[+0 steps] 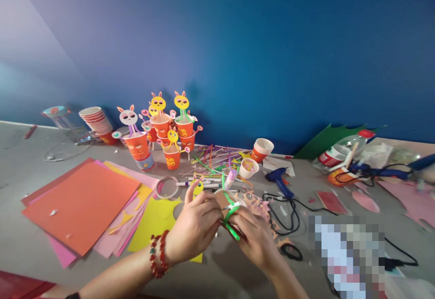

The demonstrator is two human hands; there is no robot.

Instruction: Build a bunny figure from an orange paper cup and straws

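Holding paper cup [221, 198] above counter [20, 167]: right hand [254, 235] fingers curled round side, left hand [200, 224] fingers bunched at mouth, pinch unclear; likely light, crushable; green straw [233, 232] bendy; best gripped near rim

This looks like a craft workspace. Coloured paper sheets [84, 204], a blue glue gun [280, 183] and paper cups [136, 147] (rabbit-faced, cheerfully) crowd the table [20, 167].

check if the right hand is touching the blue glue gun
Apart. The head view shows it: black cord and grey tabletop lie between the right hand and the blue glue gun.
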